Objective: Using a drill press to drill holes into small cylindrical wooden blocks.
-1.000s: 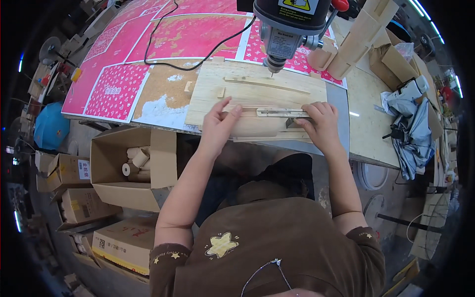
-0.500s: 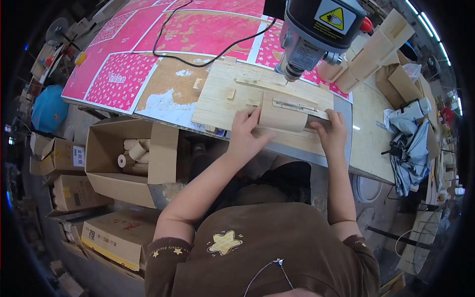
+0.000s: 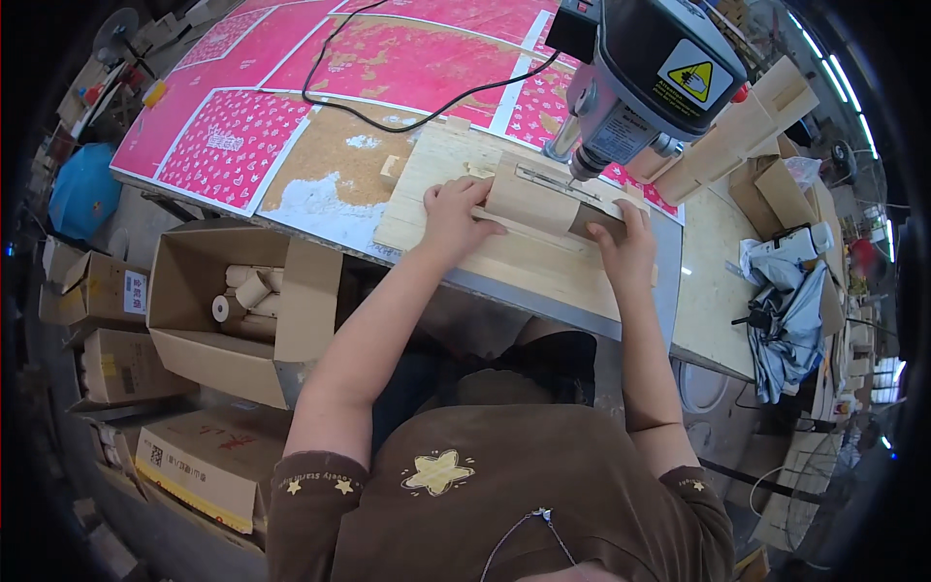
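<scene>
A pale, rounded wooden cylinder (image 3: 529, 206) lies on its side on a plywood board (image 3: 412, 209). A metal strip (image 3: 558, 181) runs along the slot in its top. My left hand (image 3: 454, 221) holds the cylinder's left end, fingers over the far side and thumb stretched along the near side. My right hand (image 3: 626, 247) grips a dark flat piece (image 3: 590, 221) at the right end between thumb and fingers. Just beyond that end hangs the chuck of a drill press (image 3: 593, 160), its thin bit close above the work.
A black cable (image 3: 407, 126) crosses the pink-covered table (image 3: 388, 68). Small wood scraps (image 3: 391, 168) lie on the left. Tall wooden pieces (image 3: 727, 136) stand beyond the drill. An open carton (image 3: 305, 301) of wooden cylinders is at lower left; a crumpled grey cloth (image 3: 790, 310) hangs at right.
Both hands have shifted the wooden cylinder away from me and slightly left, closer to the drill bit. The view has also turned a little.
</scene>
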A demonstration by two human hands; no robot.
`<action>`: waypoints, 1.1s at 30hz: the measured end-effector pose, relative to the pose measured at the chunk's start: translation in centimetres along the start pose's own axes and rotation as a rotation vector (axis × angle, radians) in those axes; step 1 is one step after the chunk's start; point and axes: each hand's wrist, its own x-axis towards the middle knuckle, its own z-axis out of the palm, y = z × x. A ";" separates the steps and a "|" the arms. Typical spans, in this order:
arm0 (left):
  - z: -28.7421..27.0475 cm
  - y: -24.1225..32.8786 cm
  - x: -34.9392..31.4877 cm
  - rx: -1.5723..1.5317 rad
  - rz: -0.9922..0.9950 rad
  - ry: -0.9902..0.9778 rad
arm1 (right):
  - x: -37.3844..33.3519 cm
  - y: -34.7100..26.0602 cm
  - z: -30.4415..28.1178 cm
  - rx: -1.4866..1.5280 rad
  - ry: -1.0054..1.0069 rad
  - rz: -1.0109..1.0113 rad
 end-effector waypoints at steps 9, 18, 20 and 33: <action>-1.1 -1.1 -0.3 -0.019 0.086 -0.040 | 12.9 -3.8 -8.6 0.576 0.346 -0.065; -0.5 -0.7 0.2 -0.024 0.121 -0.036 | 15.3 -7.5 -12.1 -0.045 0.167 -0.076; -0.2 -0.7 0.4 -0.036 0.140 -0.037 | 12.8 -8.2 -12.5 -0.103 0.243 -0.181; -0.4 -1.0 0.2 0.000 0.136 -0.024 | 0.4 -5.3 -4.2 0.190 0.235 -0.204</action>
